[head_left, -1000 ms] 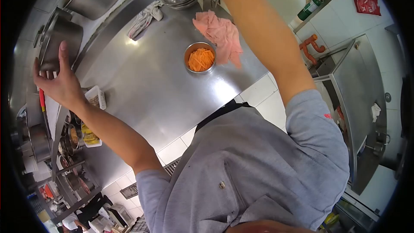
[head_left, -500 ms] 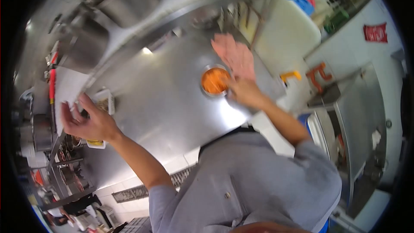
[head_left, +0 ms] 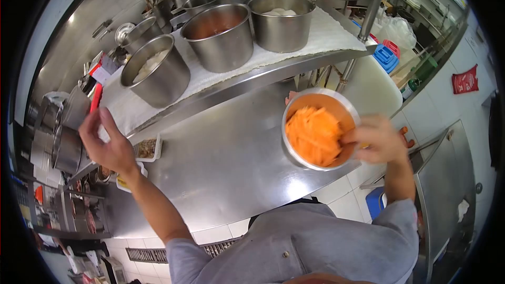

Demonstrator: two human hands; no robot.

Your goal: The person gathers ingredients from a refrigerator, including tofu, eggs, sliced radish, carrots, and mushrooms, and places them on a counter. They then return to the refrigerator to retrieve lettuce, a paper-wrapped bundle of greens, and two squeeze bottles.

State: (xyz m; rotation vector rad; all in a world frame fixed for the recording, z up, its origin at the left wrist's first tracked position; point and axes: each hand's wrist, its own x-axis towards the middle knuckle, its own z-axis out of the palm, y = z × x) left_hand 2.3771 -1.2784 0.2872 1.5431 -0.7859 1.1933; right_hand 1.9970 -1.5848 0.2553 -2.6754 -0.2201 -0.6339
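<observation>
My right hand (head_left: 376, 139) grips the right rim of a round metal pot (head_left: 344, 106), raised above the steel worktop. Orange strips, like sliced carrot, (head_left: 314, 135) fill much of the pot, which tilts toward me. My left hand (head_left: 108, 142) is raised at the left, near the shelf's left end, its fingers curved and apart around nothing. Below it on the worktop lies a white tray (head_left: 158, 149) with small brownish pieces. A bit of pink cloth (head_left: 291, 97) shows behind the pot.
Above the steel worktop (head_left: 210, 163) runs a shelf with a white cloth (head_left: 210, 80). On it stand several metal pots, among them one with reddish contents (head_left: 223, 47) and one with white contents (head_left: 282, 29). A white cutting board (head_left: 376, 84) is at the right.
The pot of orange strips has risen off the worktop, with my right hand at its rim. The view has tilted up, showing more of the shelf. My left hand stays raised and open.
</observation>
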